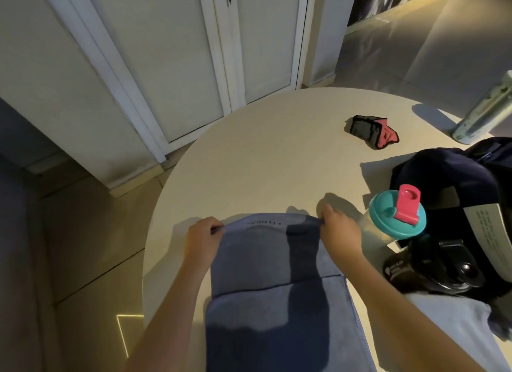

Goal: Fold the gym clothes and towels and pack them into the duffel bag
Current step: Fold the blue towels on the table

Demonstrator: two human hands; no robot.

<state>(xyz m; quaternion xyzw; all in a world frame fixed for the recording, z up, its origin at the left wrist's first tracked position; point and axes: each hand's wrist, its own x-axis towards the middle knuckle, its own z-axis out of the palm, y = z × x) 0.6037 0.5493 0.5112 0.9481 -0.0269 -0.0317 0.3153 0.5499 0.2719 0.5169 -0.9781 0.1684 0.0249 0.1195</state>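
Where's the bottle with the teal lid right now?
In the head view, the teal-lidded bottle stands on the right side of the table, just right of the right hand, beside the dark duffel bag.

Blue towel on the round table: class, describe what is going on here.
A person pinches the far corners of the blue-grey cloth towel, left hand on one, right hand on the other, over the round cream table. The dark navy duffel bag sits to the right, behind a teal-lidded bottle. A small grey-and-pink cloth lies farther back, unpacked.
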